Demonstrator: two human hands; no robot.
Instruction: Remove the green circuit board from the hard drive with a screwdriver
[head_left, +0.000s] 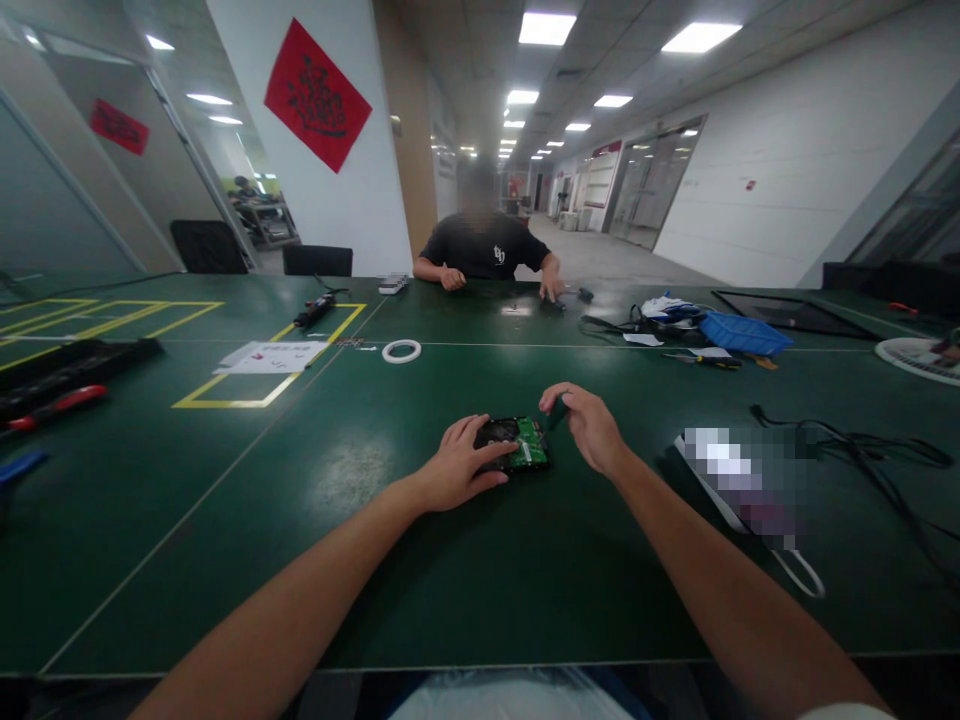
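A hard drive (529, 442) lies on the green tabletop in front of me, its green circuit board facing up. My left hand (461, 465) rests over its left side, thumb and fingers pressing on the casing and board and hiding part of them. Just off the drive's right edge, my right hand (589, 425) is raised with curled fingers. Pinched in it is a small dark green tool (556, 411), pointing down toward the board's corner; its kind is hard to make out.
To the right lie a blurred white device (731, 495) with a loop strap and black cables (862, 450). A white tape ring (402, 351) and paper sheet (271, 357) are farther left. Across the table, a person (484, 245) sits near a blue tray (742, 332).
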